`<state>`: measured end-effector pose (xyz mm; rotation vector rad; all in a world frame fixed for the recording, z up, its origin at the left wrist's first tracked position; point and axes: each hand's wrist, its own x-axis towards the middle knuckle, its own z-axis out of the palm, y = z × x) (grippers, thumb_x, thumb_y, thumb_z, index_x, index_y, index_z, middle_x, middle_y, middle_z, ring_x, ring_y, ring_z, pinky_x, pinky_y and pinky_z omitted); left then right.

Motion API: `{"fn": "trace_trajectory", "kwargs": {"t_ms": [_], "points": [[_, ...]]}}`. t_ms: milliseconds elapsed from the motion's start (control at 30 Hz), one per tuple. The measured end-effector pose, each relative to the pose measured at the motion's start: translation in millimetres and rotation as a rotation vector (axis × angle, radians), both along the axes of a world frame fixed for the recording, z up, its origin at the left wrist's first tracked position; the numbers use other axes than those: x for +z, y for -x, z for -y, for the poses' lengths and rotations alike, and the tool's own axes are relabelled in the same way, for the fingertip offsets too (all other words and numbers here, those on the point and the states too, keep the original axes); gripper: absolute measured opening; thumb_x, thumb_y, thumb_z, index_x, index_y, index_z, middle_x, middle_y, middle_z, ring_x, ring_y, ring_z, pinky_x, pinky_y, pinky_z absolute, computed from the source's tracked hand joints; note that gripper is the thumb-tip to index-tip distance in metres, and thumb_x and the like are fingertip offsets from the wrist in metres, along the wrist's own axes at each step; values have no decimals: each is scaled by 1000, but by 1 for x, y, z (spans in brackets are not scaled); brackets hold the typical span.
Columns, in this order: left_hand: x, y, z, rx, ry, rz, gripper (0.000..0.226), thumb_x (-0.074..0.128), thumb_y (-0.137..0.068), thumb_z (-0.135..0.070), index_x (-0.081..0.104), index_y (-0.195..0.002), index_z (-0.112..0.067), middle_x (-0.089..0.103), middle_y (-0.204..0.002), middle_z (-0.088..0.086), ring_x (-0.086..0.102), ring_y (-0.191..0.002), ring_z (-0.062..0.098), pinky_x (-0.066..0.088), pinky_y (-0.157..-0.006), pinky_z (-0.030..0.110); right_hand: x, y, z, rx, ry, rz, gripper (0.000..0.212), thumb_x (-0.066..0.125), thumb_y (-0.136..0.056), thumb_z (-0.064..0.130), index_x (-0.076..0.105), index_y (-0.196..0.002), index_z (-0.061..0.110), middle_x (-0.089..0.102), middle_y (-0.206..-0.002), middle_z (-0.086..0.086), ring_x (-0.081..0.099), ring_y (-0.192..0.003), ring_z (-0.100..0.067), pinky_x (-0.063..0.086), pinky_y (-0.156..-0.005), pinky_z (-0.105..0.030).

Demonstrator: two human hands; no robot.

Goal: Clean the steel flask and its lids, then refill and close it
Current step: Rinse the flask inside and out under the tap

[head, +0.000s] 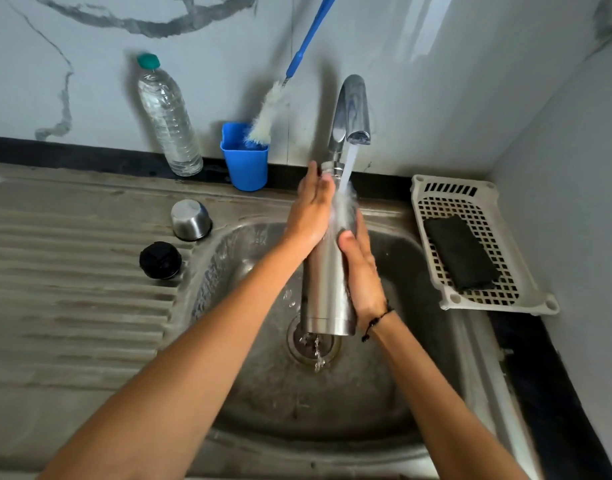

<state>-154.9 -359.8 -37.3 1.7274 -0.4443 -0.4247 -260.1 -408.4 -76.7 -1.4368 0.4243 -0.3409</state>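
marble-patterned wall tiles back a steel sink (pixel 228 403) with a ribbed draining board. over the basin, the steel flask (pixel 327 289) stands upright and lidless under the running tap (pixel 353 109), water striking its shoulder and dripping off its base. the left hand (pixel 311 209) lies flat against its upper side, fingers straight; the right hand (pixel 361 268) presses the other side, fingers extended, thumb on the front. the steel cap (pixel 191 220) and black inner lid (pixel 161 260) sit on the draining board. behind stand a water bottle (pixel 167 119) and a blue cup (pixel 245 161) holding a bottle brush (pixel 268 114). a black sponge (pixel 460 252) lies in a white basket (pixel 540 303).
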Motion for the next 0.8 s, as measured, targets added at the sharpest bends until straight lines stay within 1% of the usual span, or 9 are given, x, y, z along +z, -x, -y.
{"fn": "trace_trajectory", "kwargs": {"t_ms": [100,233,300,400,467,533,633,700,800], "points": [[-9,30,-7,-41,-1,175,83,16,-83,-62,-2,-152,-19,-2,-161,0,5,-147,17,15,-119,40,5,-13,15,-49,54,-4,66,48,-90,47,18,-147,40,50,-136,7,60,-108,-3,51,-90,-31],[-47,89,-32,-186,-19,250,76,9,-85,-73,-18,-144,-33,-24,-152,-19,-19,-135,-17,-2,-112,9,15,-29,39,-125,91,-9,66,44,-92,50,16,-149,36,48,-135,6,56,-112,-9,47,-95,-34],[-57,99,-37,-124,-49,205,80,7,-82,-77,-15,-145,-32,-19,-150,-21,-18,-129,-24,-3,-110,5,16,-29,39,-107,85,-10,60,44,-96,45,18,-149,36,45,-140,3,54,-114,-9,47,-96,-32],[-49,88,-33,-132,65,55,70,23,-94,-59,-4,-152,-29,2,-158,-13,6,-141,-6,17,-118,28,17,-23,33,-96,83,-1,59,44,-97,42,17,-149,36,47,-139,0,57,-110,-9,50,-88,-27],[-33,74,-25,-114,232,-98,62,31,-98,-50,11,-152,-25,36,-148,-1,46,-128,7,48,-100,33,20,-15,27,-43,122,9,66,45,-93,45,14,-150,36,47,-139,1,59,-108,-9,53,-86,-27],[-16,52,-20,1,292,-254,51,36,-98,-48,38,-140,-19,60,-121,3,65,-100,10,56,-77,25,19,-2,15,36,144,7,72,46,-86,46,11,-149,40,46,-138,8,59,-109,-5,54,-84,-24],[-1,19,-22,23,264,-548,50,50,-87,-59,63,-112,-17,69,-106,12,68,-95,23,56,-77,34,10,13,-1,81,56,25,70,50,-89,42,11,-148,39,45,-126,23,58,-102,10,50,-77,-12],[3,15,-20,-24,185,-539,45,55,-84,-59,65,-105,-20,70,-104,11,68,-95,25,55,-79,35,3,15,-2,72,3,15,71,52,-89,42,13,-149,38,49,-130,15,59,-105,5,51,-78,-14],[1,12,-3,80,74,-433,47,57,-85,-57,58,-114,-19,67,-104,5,66,-89,19,54,-71,31,5,10,0,82,63,-56,71,56,-91,41,12,-146,38,48,-131,7,59,-107,-7,54,-80,-20]]}}
